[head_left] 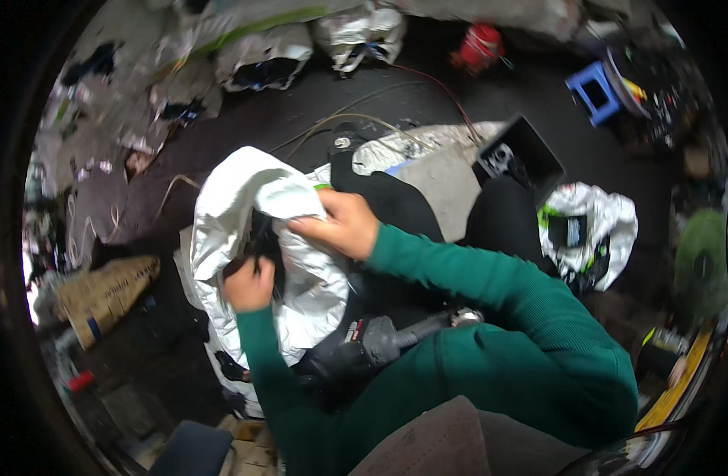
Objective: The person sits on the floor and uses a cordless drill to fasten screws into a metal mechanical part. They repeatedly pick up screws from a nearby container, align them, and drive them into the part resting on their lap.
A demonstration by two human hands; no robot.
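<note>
A white, crinkled plastic sack stands in front of the person, left of the middle of the view, with its mouth gaping upward and its rim folded over. Most of its inside is in shadow; a dark, narrow thing shows in the opening, too blurred to identify.

The right hand is closed on the folded rim, thumb on top, its other fingers largely hidden. The left hand is at the mouth's near side, fingers curled and partly lost against the dark thing; whether it grips that thing I cannot tell.

Just right of the sack, a dark grey, long-bodied tool is partly covered by the person's green sleeve. Beyond the knees sits an open black box, its metallic contents hard to make out. A second, smaller white sack lies to the right, near the box. Farther off on the dark floor are a blurred red container and a blue plastic stool-like frame.
</note>
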